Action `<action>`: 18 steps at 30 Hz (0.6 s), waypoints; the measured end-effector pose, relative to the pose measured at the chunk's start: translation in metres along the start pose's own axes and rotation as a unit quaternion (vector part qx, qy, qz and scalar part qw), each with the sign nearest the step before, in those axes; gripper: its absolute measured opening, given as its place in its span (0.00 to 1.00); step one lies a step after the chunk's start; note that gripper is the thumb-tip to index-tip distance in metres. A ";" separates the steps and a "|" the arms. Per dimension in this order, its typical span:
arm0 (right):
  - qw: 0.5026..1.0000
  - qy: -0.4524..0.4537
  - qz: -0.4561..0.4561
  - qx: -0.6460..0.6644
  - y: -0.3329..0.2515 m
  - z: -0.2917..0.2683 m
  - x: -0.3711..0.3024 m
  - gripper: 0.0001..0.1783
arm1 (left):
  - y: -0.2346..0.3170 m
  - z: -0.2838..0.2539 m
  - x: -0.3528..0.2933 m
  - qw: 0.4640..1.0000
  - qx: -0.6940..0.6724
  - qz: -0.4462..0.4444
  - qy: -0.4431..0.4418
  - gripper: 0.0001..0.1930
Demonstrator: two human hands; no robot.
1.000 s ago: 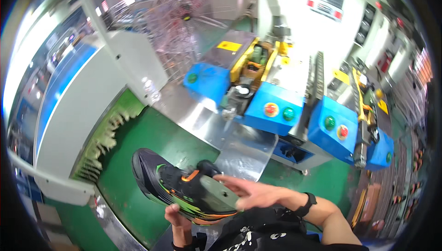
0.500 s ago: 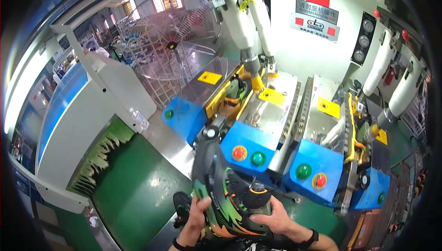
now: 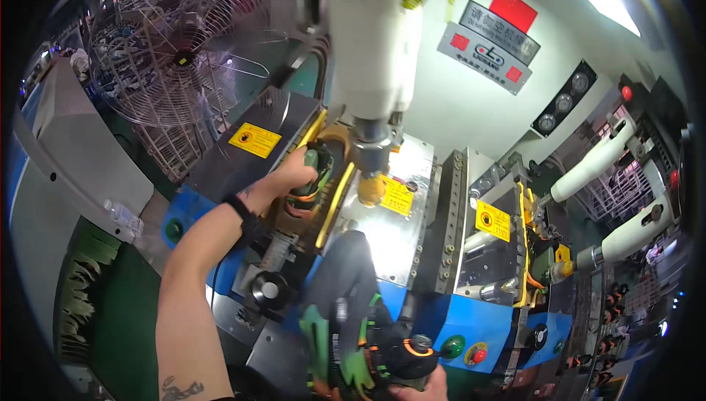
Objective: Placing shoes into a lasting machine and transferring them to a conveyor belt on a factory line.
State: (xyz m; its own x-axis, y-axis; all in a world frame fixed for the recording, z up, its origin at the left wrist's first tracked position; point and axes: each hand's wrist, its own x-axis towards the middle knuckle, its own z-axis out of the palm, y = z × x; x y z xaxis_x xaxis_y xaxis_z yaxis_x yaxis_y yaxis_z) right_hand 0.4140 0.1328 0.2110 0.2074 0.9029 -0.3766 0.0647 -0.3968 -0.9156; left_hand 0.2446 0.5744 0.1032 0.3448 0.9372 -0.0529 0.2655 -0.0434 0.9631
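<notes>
shoe in the press: a dark green shoe (image 3: 318,173) sits in the left station of the machine, between yellow clamp bars (image 3: 332,195), just under the white press column (image 3: 375,41). much of it is hidden by your hand.
shoe in hand: a black shoe with green and orange trim (image 3: 353,320) is low in the middle of the view, sole turned up toward you, in front of the blue machine front (image 3: 471,320).
left arm: your left forearm rises from the lower left edge and stretches up and forward, a black band at the wrist.
left hand: your left hand (image 3: 294,177) is curled over the dark green shoe, fingers closed against it and partly out of sight; it touches the shoe, but how firm the grip is cannot be told.
right arm: almost wholly out of view below the lower edge.
right hand: your right hand (image 3: 423,390) shows only at the bottom edge, under the black shoe and closed on its lower end.
around: a wire-guarded fan (image 3: 184,48) stands to the upper left. a green button (image 3: 453,346) and a red button (image 3: 478,355) sit on the blue front, just right of the black shoe. two white levers (image 3: 603,158) stand well off to the right.
</notes>
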 end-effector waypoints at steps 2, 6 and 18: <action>1.000 0.012 -0.004 -0.002 -0.002 0.002 0.007 0.36 | 0.020 -0.032 0.010 0.995 -0.071 -0.037 -0.059 0.22; 0.993 0.040 0.077 0.084 -0.017 0.011 0.006 0.39 | 0.060 -0.095 -0.060 0.955 -0.286 0.007 -0.073 0.26; 0.968 -0.060 0.196 0.147 -0.147 0.110 0.300 0.17 | -0.150 -0.129 -0.498 0.750 -0.539 -0.109 0.368 0.33</action>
State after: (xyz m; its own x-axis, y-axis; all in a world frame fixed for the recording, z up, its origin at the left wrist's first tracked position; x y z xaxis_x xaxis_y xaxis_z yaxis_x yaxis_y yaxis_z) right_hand 0.3594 0.4798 0.2171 0.0435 0.7119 -0.7009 -0.2797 -0.6648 -0.6927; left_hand -0.0828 0.1584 0.0193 -0.2962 0.8359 -0.4622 -0.7752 0.0722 0.6275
